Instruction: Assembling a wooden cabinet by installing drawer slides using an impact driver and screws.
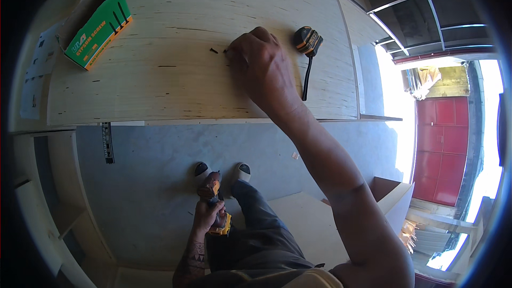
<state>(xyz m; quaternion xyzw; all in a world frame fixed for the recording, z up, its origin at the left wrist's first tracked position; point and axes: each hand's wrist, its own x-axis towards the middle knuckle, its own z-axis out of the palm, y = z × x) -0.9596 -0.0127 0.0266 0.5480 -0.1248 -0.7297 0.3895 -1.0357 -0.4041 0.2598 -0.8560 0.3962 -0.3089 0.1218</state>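
Note:
My left hand [204, 215] is wrapped round the handle of a yellow and black cordless drill [210, 184], held low in front of my legs. Over the pale plywood panel [176, 88] my right hand [261, 58] is closed, fingertips bent down at the surface. A small dark screw [214, 50] lies on the wood just left of those fingers. Another dark speck shows right at the fingertips; whether they pinch it is hidden. To the right of this hand sits a black and orange tape measure [308, 41] with its black strap trailing toward me.
An open green and orange cardboard box [101, 32] lies at the panel's far left. A dark marked strip [108, 143] hangs below the near edge. Wooden framing [64, 192] stands at left; an open carton [392, 197] stands at right on the grey floor [154, 181].

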